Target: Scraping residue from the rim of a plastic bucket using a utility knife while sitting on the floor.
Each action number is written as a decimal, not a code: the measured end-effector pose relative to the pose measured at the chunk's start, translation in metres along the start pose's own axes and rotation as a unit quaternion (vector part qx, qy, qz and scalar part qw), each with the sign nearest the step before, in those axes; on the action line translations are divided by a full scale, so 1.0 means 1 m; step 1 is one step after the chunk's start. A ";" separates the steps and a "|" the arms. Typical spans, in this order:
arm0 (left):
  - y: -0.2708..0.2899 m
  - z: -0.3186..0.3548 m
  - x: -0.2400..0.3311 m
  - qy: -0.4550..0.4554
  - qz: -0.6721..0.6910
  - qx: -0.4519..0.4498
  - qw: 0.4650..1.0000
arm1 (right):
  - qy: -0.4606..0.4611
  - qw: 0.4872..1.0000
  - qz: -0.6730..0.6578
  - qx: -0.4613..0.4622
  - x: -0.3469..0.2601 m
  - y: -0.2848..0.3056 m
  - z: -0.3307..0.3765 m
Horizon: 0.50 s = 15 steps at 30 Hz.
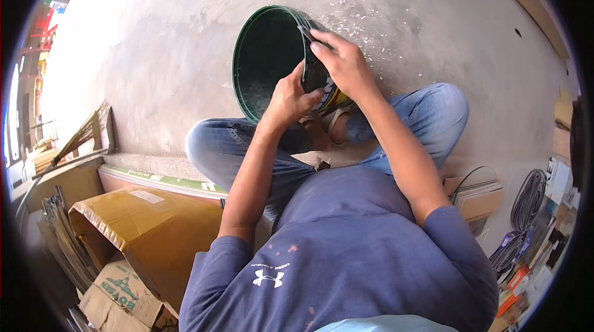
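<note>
A dark green plastic bucket (270, 53) lies tilted on its side in front of my crossed legs, its open mouth turned to the left. My left hand (293, 98) grips the near right part of its rim, thumb on the printed outer wall and fingers over the edge. At the far right of the rim, my right hand (343, 63) holds a slim dark tool (305, 33) with a greyish end against the edge. Its exact kind is partly hidden by my fingers. Pale shavings (365, 22) are scattered on the floor beyond the bucket.
The concrete floor (167, 53) spreads around me. Behind me on the left are a large cardboard box (161, 220), a flattened carton (120, 295) and a broom (83, 134). Coiled black cable (528, 199) and stacked cardboard (476, 199) lie to the right.
</note>
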<state>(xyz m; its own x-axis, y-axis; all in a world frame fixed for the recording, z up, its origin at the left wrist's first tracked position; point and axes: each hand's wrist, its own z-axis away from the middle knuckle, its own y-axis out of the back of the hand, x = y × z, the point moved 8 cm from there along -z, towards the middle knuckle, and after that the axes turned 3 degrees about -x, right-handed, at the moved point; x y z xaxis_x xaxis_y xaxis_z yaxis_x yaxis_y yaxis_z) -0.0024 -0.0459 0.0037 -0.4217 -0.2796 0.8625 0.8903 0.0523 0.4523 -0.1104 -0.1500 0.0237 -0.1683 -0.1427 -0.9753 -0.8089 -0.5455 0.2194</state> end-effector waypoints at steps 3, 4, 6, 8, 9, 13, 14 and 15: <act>-0.013 0.005 0.000 -0.019 0.022 -0.009 1.000 | 0.006 0.998 0.059 -0.004 -0.013 0.000 -0.011; -0.009 0.004 0.005 -0.018 0.022 -0.006 1.000 | -0.002 0.994 0.109 -0.024 -0.018 -0.004 -0.008; -0.014 0.004 -0.003 0.125 -0.059 -0.081 0.987 | -0.023 0.996 0.076 -0.044 -0.020 -0.005 0.016; -0.016 0.005 -0.019 0.071 -0.034 -0.041 0.996 | -0.004 0.998 0.017 -0.063 -0.022 -0.014 0.039; -0.016 0.005 -0.019 0.044 0.000 -0.027 0.999 | -0.003 0.998 -0.011 -0.063 -0.016 -0.016 0.048; 0.002 0.008 -0.012 0.036 0.051 -0.035 0.997 | -0.027 0.999 -0.012 0.028 -0.014 0.020 0.048; 0.008 0.009 -0.012 0.037 0.043 -0.033 0.998 | -0.031 0.999 -0.005 0.041 -0.011 0.030 0.044; 0.015 0.009 -0.012 0.044 0.014 -0.036 0.998 | -0.046 0.998 -0.023 0.031 0.000 0.032 0.040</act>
<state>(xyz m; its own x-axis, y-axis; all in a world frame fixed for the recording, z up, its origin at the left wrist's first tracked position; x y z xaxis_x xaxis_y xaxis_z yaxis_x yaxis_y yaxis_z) 0.0146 -0.0332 0.0022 -0.3836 -0.3617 0.8497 0.9125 -0.0067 0.4090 -0.1585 -0.1347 0.0301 -0.1780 -0.0411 -0.9832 -0.8495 -0.4979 0.1746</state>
